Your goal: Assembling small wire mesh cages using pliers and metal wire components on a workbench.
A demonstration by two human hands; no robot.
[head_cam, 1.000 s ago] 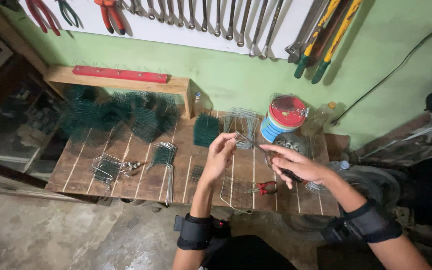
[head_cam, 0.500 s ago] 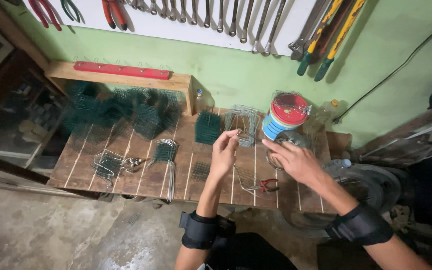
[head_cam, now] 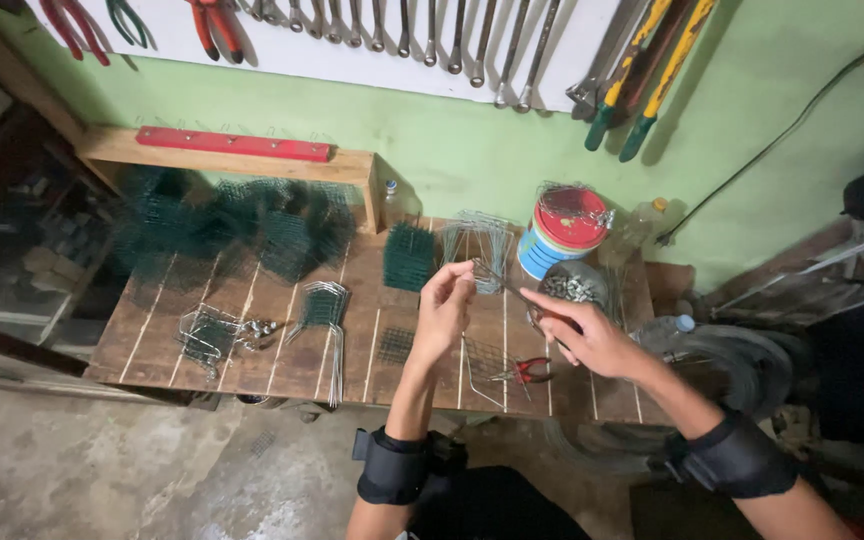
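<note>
— Two hands, one thin wire between them: which has the better hold?

— By my reading the left hand, fingers pinched narrow on the upper end of the wire. The right hand is closed around a red-handled tool, probably pliers, whose nose meets the wire's lower end.

— How does the wire lie?

— Its long axis slants from the left fingertips down toward the right hand, held in the air above the desk, over its right half, nearer the front edge than the back.

— What lies around it?

— Red-handled snips rest on the desk just below the hands. A bundle of bent wires stands behind, toward the back edge, with a striped tin and a bowl of small metal bits at the back right corner.
</note>
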